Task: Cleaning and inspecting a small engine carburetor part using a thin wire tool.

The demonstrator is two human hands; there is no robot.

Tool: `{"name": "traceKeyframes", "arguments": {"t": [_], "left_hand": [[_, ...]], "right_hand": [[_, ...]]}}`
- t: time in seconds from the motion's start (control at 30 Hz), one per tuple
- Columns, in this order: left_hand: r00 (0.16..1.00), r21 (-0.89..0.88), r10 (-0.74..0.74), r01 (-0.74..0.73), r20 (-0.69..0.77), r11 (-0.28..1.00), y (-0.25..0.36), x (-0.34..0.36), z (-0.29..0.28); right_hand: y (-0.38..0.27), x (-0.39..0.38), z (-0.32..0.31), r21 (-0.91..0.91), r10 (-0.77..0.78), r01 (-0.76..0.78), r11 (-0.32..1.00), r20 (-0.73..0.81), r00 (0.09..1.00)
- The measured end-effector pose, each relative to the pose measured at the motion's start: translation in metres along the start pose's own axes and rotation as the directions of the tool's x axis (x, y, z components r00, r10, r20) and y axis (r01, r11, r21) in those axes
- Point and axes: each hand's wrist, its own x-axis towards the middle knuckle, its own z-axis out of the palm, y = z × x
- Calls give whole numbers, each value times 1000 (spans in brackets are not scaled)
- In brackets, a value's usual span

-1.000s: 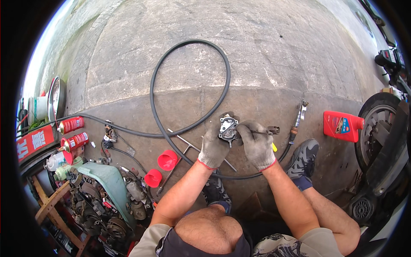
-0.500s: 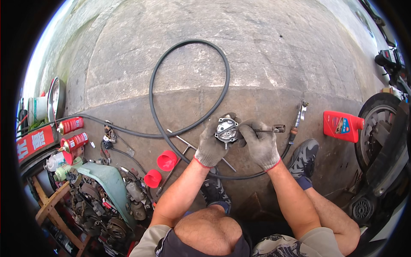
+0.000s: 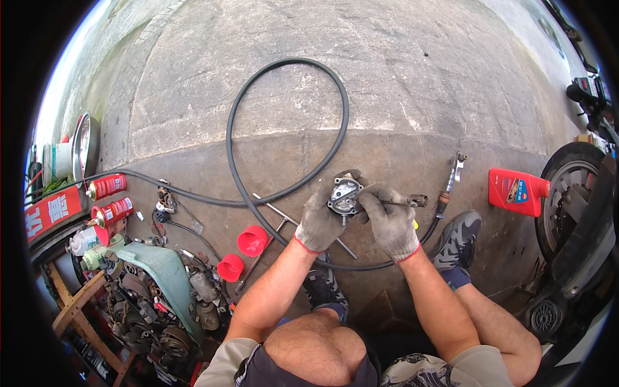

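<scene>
In my gloved left hand (image 3: pixel 321 216) is a small metal housing (image 3: pixel 345 195) with an open, chambered face turned up, my fingers wrapped round its left and far side. My gloved right hand (image 3: pixel 387 218) grips a thin dark tool (image 3: pixel 418 200) with a cylindrical end to the right; its fingertips are at the housing's right edge. Whether the tool touches the housing I cannot tell. A little yellow object shows partly behind my right hand. Under my hands lie a T-handle wrench (image 3: pixel 274 208) and a black hose (image 3: pixel 342 116) in a wide loop.
An air gun (image 3: pixel 454 171), red jug (image 3: pixel 516 191) and tyre (image 3: pixel 561 168) are on the right. Red spray cans (image 3: pixel 113 213), two red caps (image 3: pixel 251 240), and a pale green tub (image 3: pixel 161 271) of engine parts are on the left. My shoes (image 3: pixel 458 238) flank my hands.
The housing has shifted and turned slightly in my left hand. My right hand has moved a little beside it, the tool still in it.
</scene>
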Motion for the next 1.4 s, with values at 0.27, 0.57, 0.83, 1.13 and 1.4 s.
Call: {"name": "traceKeyframes", "arguments": {"t": [0.27, 0.57, 0.83, 1.13, 1.4], "left_hand": [[996, 70, -70, 74, -48, 995, 5, 0, -13], [996, 159, -86, 84, 6, 984, 10, 0, -17], [1000, 110, 24, -23, -9, 994, -1, 7, -1], [994, 249, 88, -67, -72, 966, -4, 4, 5], [986, 286, 131, -97, -102, 953, -6, 3, 6]], "right_hand": [[-10, 8, -7, -53, 60, -49, 997, 213, 975], [-15, 9, -7, -72, 157, -145, 987, 216, 964], [16, 3, -4, -298, -287, 287, 910, 46, 957], [11, 0, -4, -257, -177, 163, 953, -34, 984], [15, 2, 2, -438, -393, 341, 832, -32, 919]]}}
